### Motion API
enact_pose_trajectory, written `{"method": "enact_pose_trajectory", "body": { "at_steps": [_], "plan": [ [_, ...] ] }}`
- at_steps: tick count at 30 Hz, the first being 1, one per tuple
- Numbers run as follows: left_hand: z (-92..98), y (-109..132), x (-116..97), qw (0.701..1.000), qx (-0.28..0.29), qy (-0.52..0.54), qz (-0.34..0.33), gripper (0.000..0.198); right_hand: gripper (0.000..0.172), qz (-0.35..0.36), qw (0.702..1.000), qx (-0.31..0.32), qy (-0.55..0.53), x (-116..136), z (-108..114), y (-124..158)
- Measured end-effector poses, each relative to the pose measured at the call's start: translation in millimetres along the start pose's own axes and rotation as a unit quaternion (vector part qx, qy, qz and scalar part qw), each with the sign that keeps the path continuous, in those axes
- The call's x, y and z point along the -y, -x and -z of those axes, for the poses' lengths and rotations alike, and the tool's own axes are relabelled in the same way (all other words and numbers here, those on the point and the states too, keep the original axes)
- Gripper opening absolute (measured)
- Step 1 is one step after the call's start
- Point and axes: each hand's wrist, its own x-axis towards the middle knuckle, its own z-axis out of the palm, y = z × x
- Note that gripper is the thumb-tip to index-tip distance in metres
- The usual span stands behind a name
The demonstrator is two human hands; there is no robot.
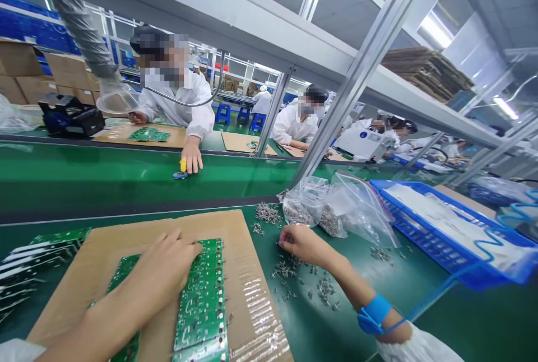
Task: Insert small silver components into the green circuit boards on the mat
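My left hand (pixel 162 264) is closed at the upper left edge of a green circuit board (pixel 202 300), fingers bent and the tips partly hidden. Beneath that hand and forearm, a second green board (pixel 124 272) is partly covered. Both boards lie on a brown cardboard sheet (pixel 235 238). To the right, my right hand (pixel 305 244) is low over the table in a pinch; whatever is between its fingertips is too small to make out. Loose small metal parts (pixel 286 269) lie just below it, with another heap (pixel 268 213) just beyond. A blue strap (pixel 374 314) circles my right wrist.
Clear plastic bags (pixel 332 219) of metal parts stand behind my right hand. A blue basket (pixel 424 238) is at the right, a coiled blue cord near it. Stacked boards (pixel 37 261) sit at the left. Across the green belt (pixel 105 174), a co-worker's hand (pixel 192 156) reaches over.
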Motion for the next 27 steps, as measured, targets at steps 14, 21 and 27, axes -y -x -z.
{"method": "enact_pose_trajectory", "body": {
  "at_steps": [14,21,27],
  "plan": [
    [16.8,1,-12,0.979,-0.097,0.171,-0.056,0.025,0.010,0.015,0.864,0.166,-0.475,113,-35,-23],
    [17.1,3,-12,0.992,-0.062,0.105,-0.040,0.028,0.021,-0.015,0.884,0.211,-0.417,109,-38,-26],
    [16.8,11,-14,1.000,0.025,0.010,0.006,0.047,0.019,-0.041,0.954,0.144,-0.260,107,-47,-40]
  ]
}}
